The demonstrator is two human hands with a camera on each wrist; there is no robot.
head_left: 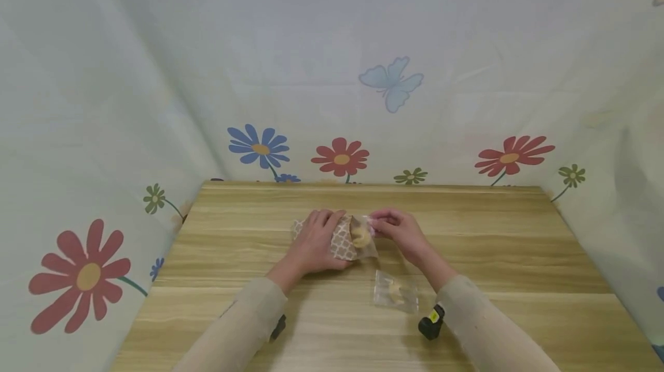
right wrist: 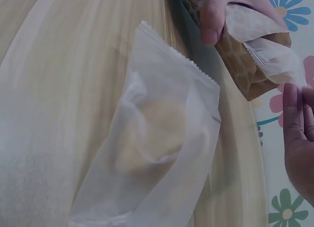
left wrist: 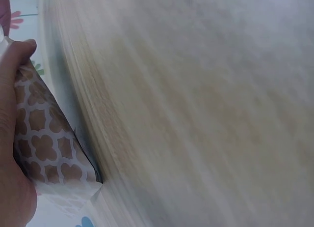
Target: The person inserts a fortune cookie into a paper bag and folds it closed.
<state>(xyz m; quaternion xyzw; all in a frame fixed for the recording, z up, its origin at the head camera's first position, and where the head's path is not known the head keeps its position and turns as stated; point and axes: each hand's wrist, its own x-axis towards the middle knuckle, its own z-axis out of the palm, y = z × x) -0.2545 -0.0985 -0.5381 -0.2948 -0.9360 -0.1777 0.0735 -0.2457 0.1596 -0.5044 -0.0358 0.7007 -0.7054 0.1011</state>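
Note:
A brown paper bag with a white lattice pattern point(head_left: 342, 240) lies on its side, its mouth facing right. My left hand point(head_left: 314, 245) grips it around the middle, thumb on the near side. At the mouth, my right hand point(head_left: 402, 235) pinches the end of a clear packet point(head_left: 361, 236) holding a pale yellow piece; the packet is partly inside the bag. The right wrist view shows the right hand's fingertips point(right wrist: 293, 97) on the packet point(right wrist: 274, 60) at the bag's opening point(right wrist: 240, 65). How much of the packet lies inside is hidden.
A second clear packet with a pale round piece point(head_left: 395, 292) lies on the wooden table point(head_left: 233, 210), nearer me than the bag and below my right hand. The table's far edge meets a flowered cloth backdrop point(head_left: 311, 101). Black wrist devices point(head_left: 432, 322) sit beside my sleeves.

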